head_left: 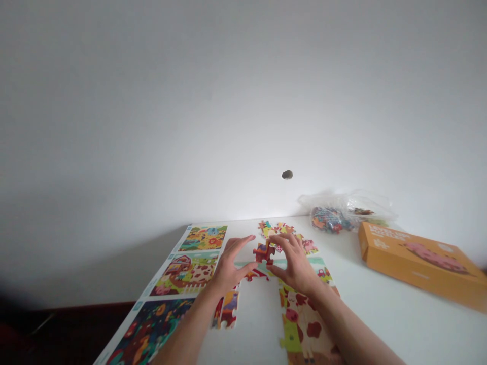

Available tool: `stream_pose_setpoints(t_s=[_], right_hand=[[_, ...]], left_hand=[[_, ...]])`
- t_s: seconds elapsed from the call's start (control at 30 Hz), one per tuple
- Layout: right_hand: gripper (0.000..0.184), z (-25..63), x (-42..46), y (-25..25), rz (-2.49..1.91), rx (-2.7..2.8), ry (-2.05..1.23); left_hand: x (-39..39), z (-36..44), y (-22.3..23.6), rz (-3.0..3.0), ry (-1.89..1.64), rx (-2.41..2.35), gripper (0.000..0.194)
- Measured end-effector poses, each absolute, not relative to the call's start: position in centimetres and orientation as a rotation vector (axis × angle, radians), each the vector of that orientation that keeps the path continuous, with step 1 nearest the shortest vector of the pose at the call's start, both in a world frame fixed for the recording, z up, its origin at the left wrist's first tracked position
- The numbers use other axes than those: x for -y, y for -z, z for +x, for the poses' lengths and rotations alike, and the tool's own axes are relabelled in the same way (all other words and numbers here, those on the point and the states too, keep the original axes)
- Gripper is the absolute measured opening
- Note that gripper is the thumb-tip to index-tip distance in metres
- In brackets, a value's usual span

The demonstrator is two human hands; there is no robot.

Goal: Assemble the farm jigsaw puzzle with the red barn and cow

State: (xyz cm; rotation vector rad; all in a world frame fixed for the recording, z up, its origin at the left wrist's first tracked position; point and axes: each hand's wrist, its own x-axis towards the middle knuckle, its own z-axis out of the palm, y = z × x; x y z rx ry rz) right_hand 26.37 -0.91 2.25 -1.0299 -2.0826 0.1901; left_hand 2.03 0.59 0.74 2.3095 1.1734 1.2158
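My right hand (pixel 293 262) holds a red, orange and purple jigsaw puzzle piece (pixel 262 252) by its right side, between thumb and fingers. To the left of that piece is my left hand (pixel 230 264), its thumb and fingers spread with nothing between them. Below the held piece, a partly joined puzzle strip (pixel 258 274) with red and pale green shapes lies on the table. A joined section showing a cow (pixel 304 324) extends under my right forearm, which hides part of it. Near my left wrist lie joined pieces (pixel 229 309) in red, purple and orange.
Loose puzzle pieces (pixel 281 229) lie beyond my hands. On the left, a reference sheet (pixel 182 274) shows several pictures, including a farm scene. A clear plastic bag (pixel 335 218) of pieces rests against the wall, beside an orange puzzle box (pixel 414 258) on the white table (pixel 380 314).
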Motion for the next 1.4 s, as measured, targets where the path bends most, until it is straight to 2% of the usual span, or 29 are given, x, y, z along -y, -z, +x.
stream_pose_setpoints(t_s=[0.47,1.4], right_hand=[[0.057,25.4,1.3,-2.5,-0.995,2.139,-0.225],[0.057,25.1,1.4,-2.3,-0.99,2.15,-0.234]], left_hand=[[-0.7,2.4,-0.4,2.457,-1.206,-1.096,0.052],[-0.1,2.5,-1.1,2.429,-1.187,-1.124,0.048]])
